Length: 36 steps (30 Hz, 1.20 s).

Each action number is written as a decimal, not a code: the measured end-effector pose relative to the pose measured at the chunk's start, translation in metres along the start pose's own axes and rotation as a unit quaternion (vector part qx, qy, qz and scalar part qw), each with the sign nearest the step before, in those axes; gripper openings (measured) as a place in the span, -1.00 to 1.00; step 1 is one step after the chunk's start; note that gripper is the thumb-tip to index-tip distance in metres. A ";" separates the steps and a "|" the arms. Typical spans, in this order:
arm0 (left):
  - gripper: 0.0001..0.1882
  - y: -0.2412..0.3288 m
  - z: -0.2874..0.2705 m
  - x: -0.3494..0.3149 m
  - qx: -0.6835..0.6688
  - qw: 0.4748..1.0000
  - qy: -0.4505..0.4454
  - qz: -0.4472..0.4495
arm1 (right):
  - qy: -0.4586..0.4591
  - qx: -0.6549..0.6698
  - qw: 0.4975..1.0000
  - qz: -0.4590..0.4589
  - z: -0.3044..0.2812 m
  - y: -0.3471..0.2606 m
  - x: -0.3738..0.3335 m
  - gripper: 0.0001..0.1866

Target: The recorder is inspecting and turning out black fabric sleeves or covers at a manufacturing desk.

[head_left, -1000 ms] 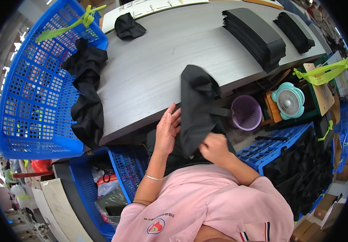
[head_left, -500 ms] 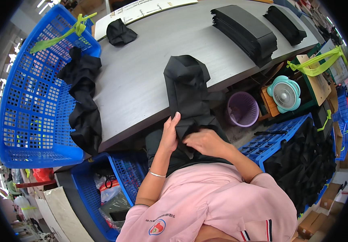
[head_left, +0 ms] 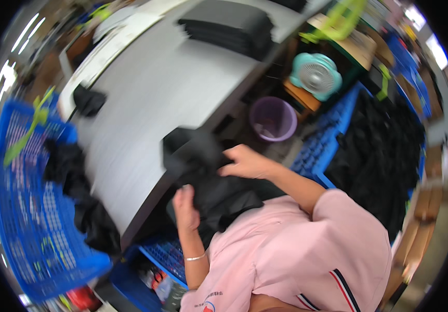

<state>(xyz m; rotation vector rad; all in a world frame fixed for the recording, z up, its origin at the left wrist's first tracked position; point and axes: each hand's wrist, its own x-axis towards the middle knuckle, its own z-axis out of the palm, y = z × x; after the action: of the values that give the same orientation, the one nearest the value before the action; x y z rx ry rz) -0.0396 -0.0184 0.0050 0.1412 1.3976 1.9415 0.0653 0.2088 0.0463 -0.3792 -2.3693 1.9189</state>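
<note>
A black fabric piece (head_left: 221, 195), blurred by motion, spreads from the table's near edge down over my lap. Its far end (head_left: 190, 151) stands up in a rounded, folded shape. My right hand (head_left: 247, 162) has its thumb and fingers around the right edge of this fabric. Beside the left edge, my left hand (head_left: 186, 208) points upward with its fingers stretched out, close to the cloth; whether it touches is too blurred to tell.
The grey table (head_left: 130, 130) bears a stack of black panels (head_left: 226, 26) and a crumpled black piece (head_left: 89, 100). Black cloth hangs over the left blue basket (head_left: 37, 218). At right are a purple bin (head_left: 273, 119), a teal fan (head_left: 316, 76) and a crate of black fabric (head_left: 374, 161).
My view has swung, so the table appears turned. The black fabric piece has come back toward me. My right hand has moved up along its right edge; my left hand's fingers have straightened.
</note>
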 end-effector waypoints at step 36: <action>-0.75 0.000 0.091 0.012 0.162 0.969 -0.133 0.134 | 0.242 0.112 0.963 -0.022 -0.060 0.043 -0.135 -0.82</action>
<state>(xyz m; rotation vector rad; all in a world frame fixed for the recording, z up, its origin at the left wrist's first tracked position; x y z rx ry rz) -0.0046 0.0597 0.0384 0.7509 1.5628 1.8028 0.2147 0.2422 0.0316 -0.6786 -1.8179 1.7920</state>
